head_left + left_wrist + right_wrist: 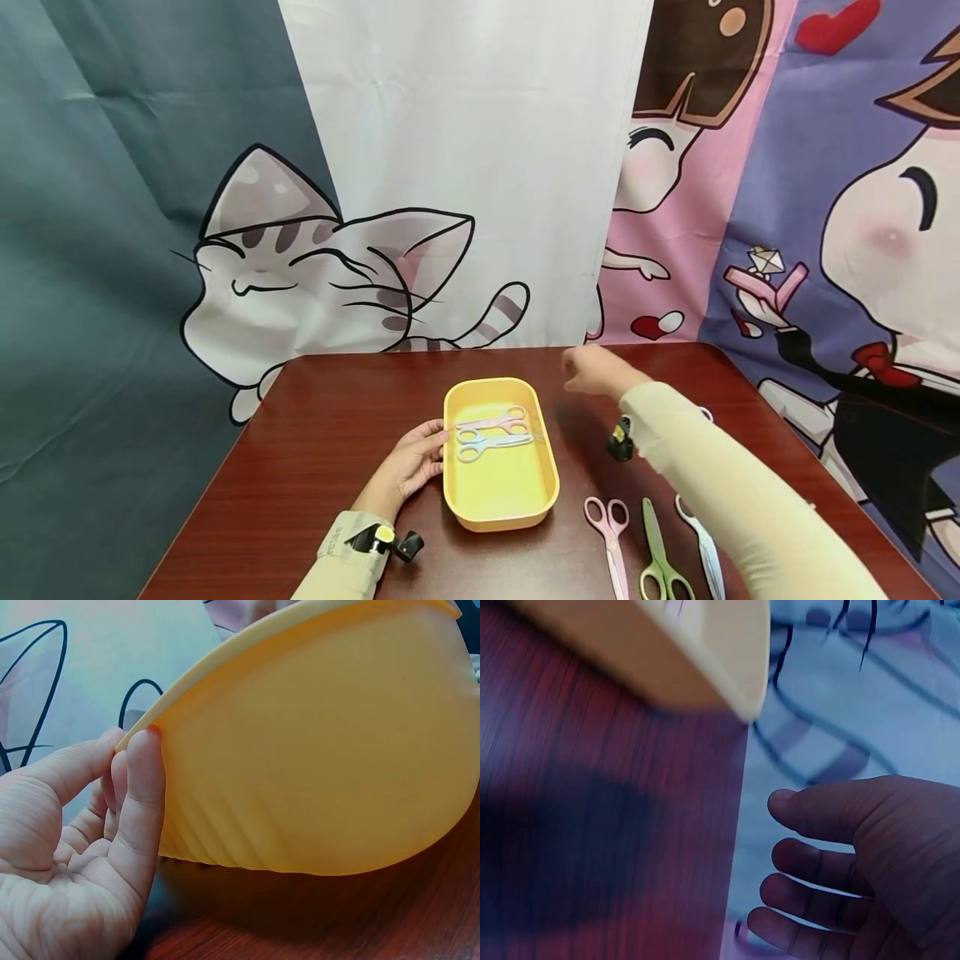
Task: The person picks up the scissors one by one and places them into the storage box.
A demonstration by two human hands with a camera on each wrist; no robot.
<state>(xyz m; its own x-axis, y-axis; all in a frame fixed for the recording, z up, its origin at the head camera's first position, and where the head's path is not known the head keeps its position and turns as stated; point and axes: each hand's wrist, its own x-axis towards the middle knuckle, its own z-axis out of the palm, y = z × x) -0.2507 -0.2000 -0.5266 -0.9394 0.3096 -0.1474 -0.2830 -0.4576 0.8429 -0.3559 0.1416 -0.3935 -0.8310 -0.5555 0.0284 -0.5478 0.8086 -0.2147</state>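
Observation:
A yellow plastic tray [498, 500] stands on the table, and in it lie a pair of pink scissors [487, 422] and a pair of light blue scissors [491, 443]. At the tray's left side my left hand [416, 458] pinches the rim between thumb and fingers, as the left wrist view shows close up on the yellow wall [315, 750]. Beyond the tray's far right corner, my right hand [597, 371] is raised above the table with loosely curled fingers and holds nothing. In the right wrist view its fingers [810, 859] are apart from the tray.
On the near right of the table [322, 433] lie pink scissors [611, 542], green scissors [655, 542] and blue scissors [705, 542], the last beside my right sleeve. A small handle loop [706, 413] shows behind that arm. A cartoon-printed curtain [480, 167] hangs behind the table.

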